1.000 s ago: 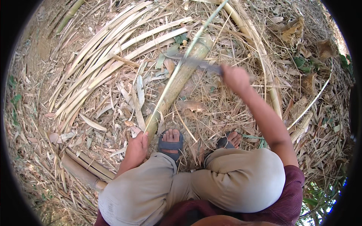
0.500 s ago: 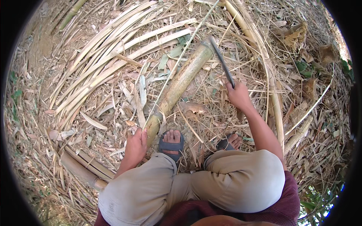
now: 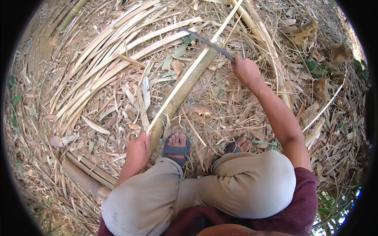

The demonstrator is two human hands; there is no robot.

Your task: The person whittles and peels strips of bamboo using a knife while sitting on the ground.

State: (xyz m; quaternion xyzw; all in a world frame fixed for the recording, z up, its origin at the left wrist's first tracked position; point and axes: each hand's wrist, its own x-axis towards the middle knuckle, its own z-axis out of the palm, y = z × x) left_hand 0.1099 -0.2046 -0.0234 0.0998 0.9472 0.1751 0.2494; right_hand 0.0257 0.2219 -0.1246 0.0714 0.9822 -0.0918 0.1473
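Note:
My left hand (image 3: pixel 138 149) is closed on the near end of a long, pale bamboo strip (image 3: pixel 178 87). The strip runs away from me along the top of a thick bamboo pole (image 3: pixel 197 76), which lies slanting on the ground in front of my left foot. My right hand (image 3: pixel 247 71) grips the handle of a long dark knife (image 3: pixel 208 42). Its blade points to the far left and lies across the strip near the pole's far end. Whether the edge touches the strip I cannot tell.
Many split bamboo strips (image 3: pixel 106 59) lie in a bundle at the far left. Cut bamboo pieces (image 3: pixel 84 175) rest beside my left knee. Along the right runs a long bent bamboo length (image 3: pixel 271 51). Dry leaves and shavings cover the ground around my sandalled feet (image 3: pixel 177 146).
The knife has swung left from pointing away to lying across the strip, and my right hand has moved slightly farther off. The strip has turned, now showing its wide pale face.

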